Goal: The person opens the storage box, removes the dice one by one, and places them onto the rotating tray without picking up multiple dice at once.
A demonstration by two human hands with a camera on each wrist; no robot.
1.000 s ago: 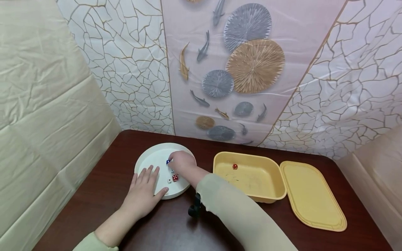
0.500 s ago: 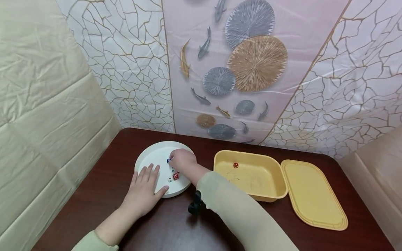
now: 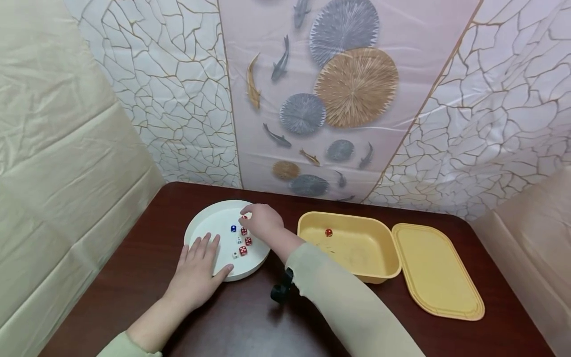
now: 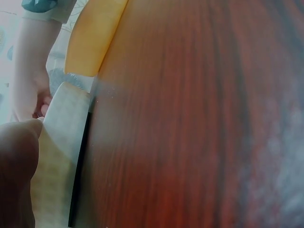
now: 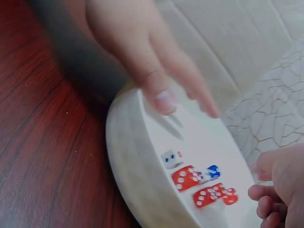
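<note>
My left hand (image 3: 193, 275) lies with straight fingers over the near-left rim of a round white tray (image 3: 205, 218), its thumb (image 4: 19, 147) against the tray's side. Over the tray's far right, my right hand (image 3: 264, 223) pinches a small red die (image 3: 244, 217) between thumb and finger; in the right wrist view its curled fingers (image 5: 266, 199) hide that die. Left of it lies a blue die (image 3: 233, 228). Several red and white dice spread toward the near rim, among them a red die (image 3: 243, 251) and a white die (image 3: 235, 255).
A yellow rectangular tub (image 3: 352, 248) stands right of the tray with one red die (image 3: 328, 232) inside. Its flat yellow lid (image 3: 437, 272) lies farther right. A dark wooden table (image 3: 232, 317) carries everything; patterned cloth (image 3: 303, 163) hangs behind.
My right hand has shifted from beside the blue die toward the tray's far right, where it pinches a red die. More dice now show below it. The left hand stays in place.
</note>
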